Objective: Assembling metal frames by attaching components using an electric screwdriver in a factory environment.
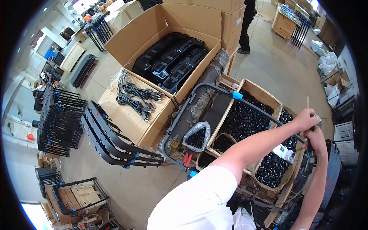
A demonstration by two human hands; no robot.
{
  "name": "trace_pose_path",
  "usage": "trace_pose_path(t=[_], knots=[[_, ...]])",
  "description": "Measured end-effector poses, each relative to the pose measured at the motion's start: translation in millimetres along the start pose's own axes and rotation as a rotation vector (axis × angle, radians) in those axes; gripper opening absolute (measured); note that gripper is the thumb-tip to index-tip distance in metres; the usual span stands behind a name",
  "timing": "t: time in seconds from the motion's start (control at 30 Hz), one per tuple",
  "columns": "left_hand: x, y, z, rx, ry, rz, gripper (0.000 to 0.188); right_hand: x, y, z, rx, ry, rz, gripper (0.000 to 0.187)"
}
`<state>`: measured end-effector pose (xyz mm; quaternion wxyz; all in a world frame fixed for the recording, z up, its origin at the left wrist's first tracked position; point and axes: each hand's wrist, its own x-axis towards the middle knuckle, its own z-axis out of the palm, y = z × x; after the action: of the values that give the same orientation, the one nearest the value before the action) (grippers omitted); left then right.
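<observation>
My left hand (306, 119) is closed at the far right end of a black tubular frame (264, 114) with blue bands, which lies across the parts bins. A thin, light-coloured stick (308, 102) sticks up beside its fingers. Just below, my right hand (316, 140) is also closed, close against the left one. Something dark shows under its fingers, too hidden to name. Beneath my left forearm sit a wooden bin (276, 102) of small black parts and a box of more black parts (273, 168). A small white box (283, 152) rests on those parts.
An open carton (134, 36) holds black moulded panels (172, 57). Coiled black power cords (134, 97) lie on a closed carton beside it. Red-handled pliers (188, 158) lie near a plastic bag of small parts (196, 138). Black frames (111, 142) stand at left; a person (247, 27) stands behind.
</observation>
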<state>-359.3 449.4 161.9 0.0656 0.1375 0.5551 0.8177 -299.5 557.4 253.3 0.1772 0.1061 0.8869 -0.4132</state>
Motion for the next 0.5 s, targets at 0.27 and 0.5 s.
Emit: trace_pose_path(t=[0.27, 0.5], knots=[[-120.6, -28.0, 31.5, -0.112, -0.133, -0.053, 0.03, -113.7, 58.8, 38.8, -0.062, -0.022, 0.015, 0.027], [-214.8, -34.9, 39.5, -0.088, -0.155, -0.16, 0.026, -182.7, 109.0, 77.0, -0.069, -0.029, 0.073, 0.028]])
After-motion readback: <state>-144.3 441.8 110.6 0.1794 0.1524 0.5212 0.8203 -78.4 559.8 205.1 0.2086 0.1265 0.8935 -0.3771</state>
